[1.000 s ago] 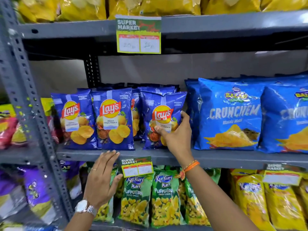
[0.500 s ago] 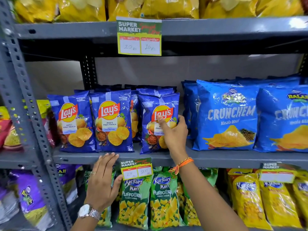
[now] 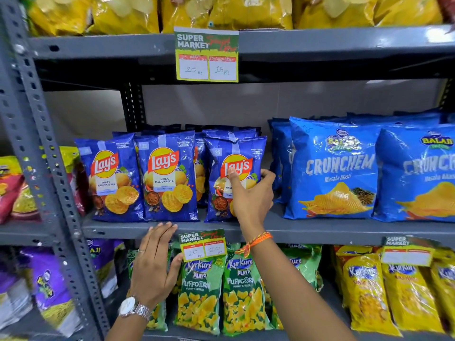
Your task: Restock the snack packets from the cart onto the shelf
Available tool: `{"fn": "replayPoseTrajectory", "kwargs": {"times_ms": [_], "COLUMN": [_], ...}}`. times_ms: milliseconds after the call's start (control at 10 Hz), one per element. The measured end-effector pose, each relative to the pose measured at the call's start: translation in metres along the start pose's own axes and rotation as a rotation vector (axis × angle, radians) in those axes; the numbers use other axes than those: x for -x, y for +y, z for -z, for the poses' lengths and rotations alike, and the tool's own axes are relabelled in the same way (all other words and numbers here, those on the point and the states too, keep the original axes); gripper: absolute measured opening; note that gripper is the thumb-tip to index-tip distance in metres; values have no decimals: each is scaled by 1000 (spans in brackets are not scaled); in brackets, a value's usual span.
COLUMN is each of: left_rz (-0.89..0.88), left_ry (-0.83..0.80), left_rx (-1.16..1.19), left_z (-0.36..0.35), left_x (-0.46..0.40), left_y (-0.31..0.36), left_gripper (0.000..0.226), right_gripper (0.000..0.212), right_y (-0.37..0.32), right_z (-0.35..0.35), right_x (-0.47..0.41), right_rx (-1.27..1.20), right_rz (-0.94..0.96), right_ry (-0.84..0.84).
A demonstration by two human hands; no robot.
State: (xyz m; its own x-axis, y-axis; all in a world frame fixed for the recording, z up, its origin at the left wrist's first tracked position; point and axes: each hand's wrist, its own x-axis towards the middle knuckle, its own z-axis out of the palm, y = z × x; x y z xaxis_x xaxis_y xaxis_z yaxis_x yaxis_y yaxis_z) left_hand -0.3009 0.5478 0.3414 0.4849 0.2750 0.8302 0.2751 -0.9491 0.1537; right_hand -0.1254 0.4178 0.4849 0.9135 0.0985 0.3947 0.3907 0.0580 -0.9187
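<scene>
Three blue Lay's packets stand upright in a front row on the grey middle shelf (image 3: 307, 230), with more behind them. My right hand (image 3: 251, 193) grips the rightmost Lay's packet (image 3: 229, 153), thumb on its front, fingers around its right edge. The other two Lay's packets (image 3: 167, 175) stand to its left. My left hand (image 3: 155, 262) rests flat below the shelf edge, fingers spread, fingertips at the shelf's front lip, holding nothing. The cart is out of view.
Big blue Crunchem bags (image 3: 337, 168) stand just right of the Lay's. Green Kurkure Puffcorn packets (image 3: 202, 291) and yellow packets (image 3: 369, 291) fill the shelf below. Yellow bags (image 3: 246, 11) sit on top. A perforated grey upright (image 3: 37, 143) bounds the left. Price tags (image 3: 206, 55) hang off shelf edges.
My right hand has shifted slightly up the rightmost Lay's packet, pushing it more upright. My left hand stays flat under the shelf edge. The view has tilted slightly upward.
</scene>
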Motion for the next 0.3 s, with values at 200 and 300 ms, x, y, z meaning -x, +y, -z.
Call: {"fn": "replayPoseTrajectory", "kwargs": {"times_ms": [200,300], "left_rz": [6,14], "left_ry": [36,85], "left_rx": [3,15], "left_z": [0,-5], "left_x": [-2,-2], "left_y": [6,11], "left_gripper": [59,60], "right_gripper": [80,84], "right_y": [-6,-10], "right_z": [10,20], "right_x": [-2,-1], "right_rx": [14,-5], "right_rz": [41,77], "right_ry": [-7,12]}}
